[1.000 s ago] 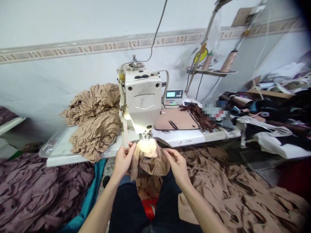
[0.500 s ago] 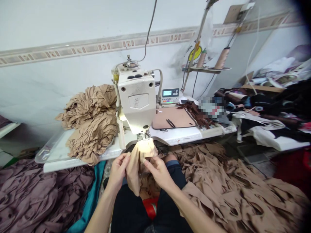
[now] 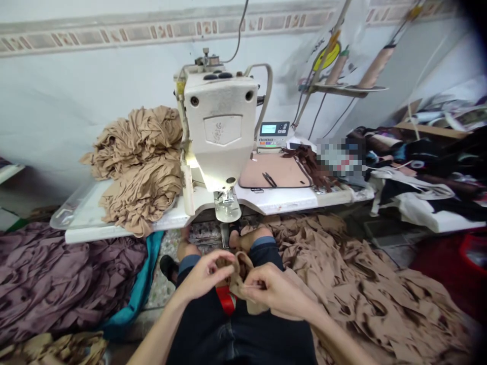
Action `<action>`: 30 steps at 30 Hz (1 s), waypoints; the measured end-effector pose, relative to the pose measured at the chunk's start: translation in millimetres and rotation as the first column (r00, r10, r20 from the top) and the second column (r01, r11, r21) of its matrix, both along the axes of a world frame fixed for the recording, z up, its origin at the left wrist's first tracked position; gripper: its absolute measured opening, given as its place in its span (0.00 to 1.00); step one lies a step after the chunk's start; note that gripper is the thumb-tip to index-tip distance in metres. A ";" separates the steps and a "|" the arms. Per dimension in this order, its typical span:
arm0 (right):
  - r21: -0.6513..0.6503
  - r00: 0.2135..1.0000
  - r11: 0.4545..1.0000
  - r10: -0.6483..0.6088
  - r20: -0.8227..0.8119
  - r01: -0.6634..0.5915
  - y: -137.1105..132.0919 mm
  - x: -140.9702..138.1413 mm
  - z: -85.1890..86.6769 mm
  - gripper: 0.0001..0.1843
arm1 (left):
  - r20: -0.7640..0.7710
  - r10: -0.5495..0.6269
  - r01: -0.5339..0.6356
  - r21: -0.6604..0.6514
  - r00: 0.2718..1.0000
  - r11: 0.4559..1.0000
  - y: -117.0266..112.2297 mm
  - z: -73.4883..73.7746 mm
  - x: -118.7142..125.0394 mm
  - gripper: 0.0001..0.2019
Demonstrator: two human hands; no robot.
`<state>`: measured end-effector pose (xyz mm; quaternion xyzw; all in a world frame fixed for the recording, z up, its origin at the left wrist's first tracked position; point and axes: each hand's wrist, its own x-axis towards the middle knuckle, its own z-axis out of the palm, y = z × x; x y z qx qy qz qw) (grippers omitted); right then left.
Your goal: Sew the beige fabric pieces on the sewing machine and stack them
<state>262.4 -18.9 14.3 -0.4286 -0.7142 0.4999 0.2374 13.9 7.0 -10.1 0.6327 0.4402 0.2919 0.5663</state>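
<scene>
Both grips are clenched: the left grip and the right grip pinch a small piece of tan stretch fabric between their fingertips, above the person's lap in dark shorts. Held only by the fingertips, the soft piece could slip free and fall into the heap of tan fabric on the floor, where its matching colour would make it hard to find. Its loose flap by the right grip could also snag or pull out of line.

Ahead, one white industrial sewing machine stands on a white surface, with nothing under its presser foot. The surface carries two tan fabric stacks, one pink-beige mat and one pair of thread snips. Two thread cones sit on a stand behind. One mauve fabric heap lies on the floor at left.
</scene>
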 end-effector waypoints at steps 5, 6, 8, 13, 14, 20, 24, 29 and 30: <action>0.078 0.989 0.988 0.128 0.075 -0.134 2.0 12.8 15.5 0.10 | 0.040 -0.382 0.384 -0.138 0.923 0.913 -12.3 3.4 21.5 0.18; 0.084 0.990 0.989 0.118 0.075 -0.124 4.8 16.0 16.6 0.09 | 0.040 -0.367 0.369 -0.148 0.929 0.918 -12.9 3.2 19.7 0.19; 0.086 0.996 0.993 0.075 0.057 -0.080 10.8 21.1 17.0 0.11 | 0.026 -0.290 0.291 -0.147 0.957 0.945 -12.8 2.6 11.9 0.20; 0.079 0.985 0.984 -0.150 -0.089 0.157 22.0 17.3 14.9 0.18 | 0.041 -0.014 0.017 -0.073 0.999 0.997 -10.1 6.6 -7.9 0.18; 0.093 0.975 0.975 -0.191 -0.118 0.202 23.5 14.1 15.1 0.18 | 0.060 0.041 -0.038 -0.048 0.997 0.998 -9.3 9.4 -10.1 0.17; 0.298 0.949 0.903 -0.274 -0.157 0.310 28.2 -2.0 32.7 0.18 | 0.002 0.134 -0.130 0.244 0.991 0.961 1.7 39.4 -19.5 0.16; 0.470 0.943 0.818 -0.306 -0.135 0.332 27.9 -6.5 53.0 0.16 | -0.084 0.124 -0.071 0.464 0.989 0.883 10.9 55.9 -23.8 0.12; 0.468 0.901 0.770 -0.377 -0.213 0.433 38.3 -11.1 62.0 0.16 | -0.039 0.186 -0.140 0.514 0.982 0.846 21.0 64.2 -18.5 0.13; 0.452 0.888 0.764 -0.397 -0.234 0.461 42.7 -11.6 61.6 0.16 | -0.027 0.200 -0.159 0.506 0.979 0.848 23.4 65.7 -16.2 0.13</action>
